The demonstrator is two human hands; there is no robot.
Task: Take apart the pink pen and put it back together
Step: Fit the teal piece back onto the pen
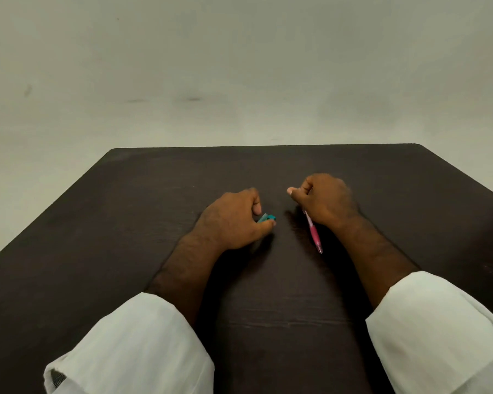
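The pink pen sticks out from under my right hand, which is closed in a fist around its upper part. The pen's lower end slants down toward me, just above the dark table. My left hand rests on the table to the left, fingers curled around a small teal object. Only a short teal end shows between thumb and fingers; what it is I cannot tell. The two hands are a short gap apart.
White sleeves cover both forearms near the table's front. The table's far edge meets a plain pale wall. Its left side slants toward the lower left.
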